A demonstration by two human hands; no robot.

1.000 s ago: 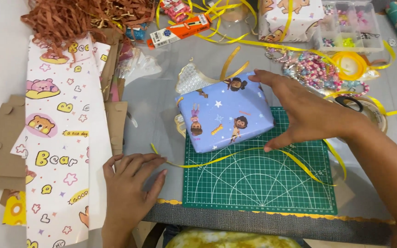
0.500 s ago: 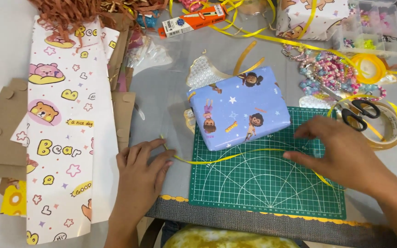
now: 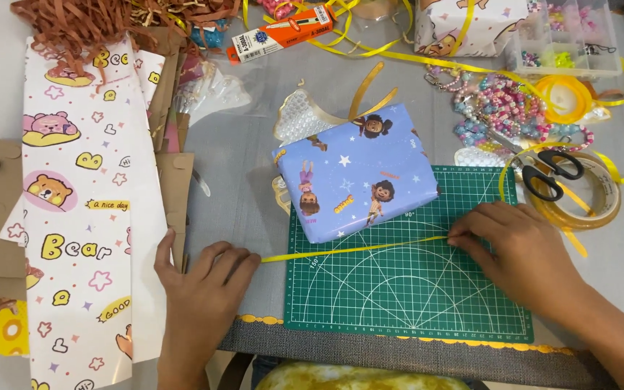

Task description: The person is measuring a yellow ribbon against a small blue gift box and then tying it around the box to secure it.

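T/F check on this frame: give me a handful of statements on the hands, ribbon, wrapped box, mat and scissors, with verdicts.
1. The left hand and right hand hold a yellow ribbon stretched between them. True.
2. The ribbon is tied in a bow around the blue wrapped box. False: it runs straight across the green cutting mat, in front of the box, not around it.
3. The box lies partly on the mat. True.
4. The right hand holds the black-handled scissors. False: the scissors lie on the table beyond that hand, by a roll of clear tape.
5. The bear-print wrapping paper lies left of the left hand. True.
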